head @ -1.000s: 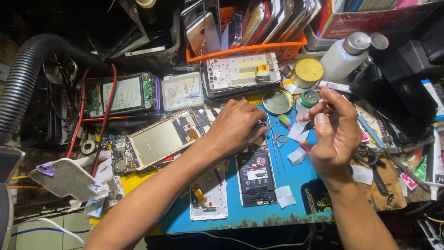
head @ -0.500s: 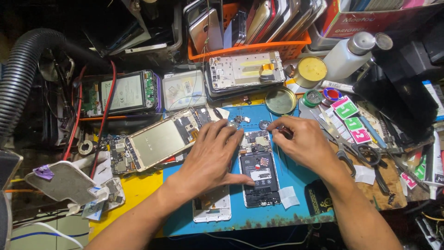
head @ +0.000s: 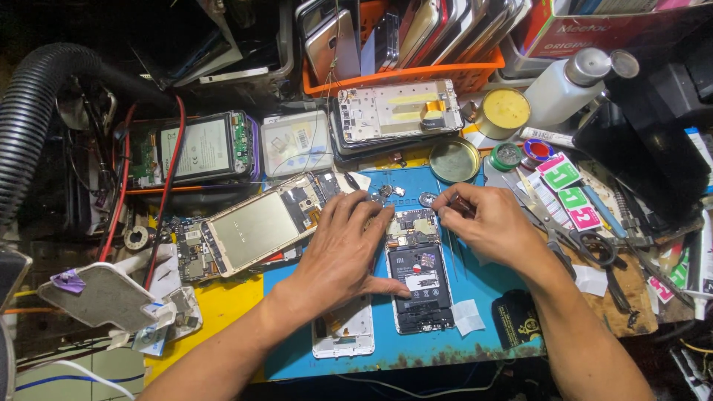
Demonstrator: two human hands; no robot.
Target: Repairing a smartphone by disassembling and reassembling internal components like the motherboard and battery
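Note:
An opened phone point(head: 420, 278) with its black battery and circuit board exposed lies on the blue work mat point(head: 490, 338). My left hand point(head: 343, 249) rests flat beside it, thumb laid across the battery, fingers spread toward the phone's top edge. My right hand point(head: 489, 223) hovers at the phone's upper right corner, fingers pinched on thin metal tweezers point(head: 451, 249) that point down along the phone's right side. A white phone frame point(head: 344, 336) lies partly hidden under my left wrist.
A gold-backed phone point(head: 256, 226) and loose boards lie to the left. An orange basket point(head: 416, 74) of phones stands at the back. Scissors point(head: 568, 226), coloured stickers point(head: 568, 186), a yellow paste tin point(head: 503, 111), a white bottle point(head: 561, 89) and a black hose point(head: 33, 119) crowd the edges.
Both hands have come down from mid-air onto the opened phone. The left hand has flattened beside it, and the right hand has dropped from the stickers to its top corner.

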